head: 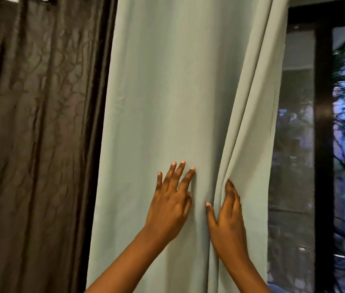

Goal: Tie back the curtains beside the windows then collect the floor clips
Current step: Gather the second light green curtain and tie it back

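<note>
Where the dark brown curtain [36, 134] hangs in pleats at the left, the pale green curtain [171, 92] falls just beside it, filling the middle. The left hand [170, 199] lies flat on the green cloth, fingers [180, 174] straight and spread apart. The right hand [228, 216], close beside it, has its fingertips tucked into a fold at the curtain's right edge, thumb out, with the window [326, 144] beyond.

No legible txt, labels, brand marks, nos. or signs are found anywhere in view.
</note>
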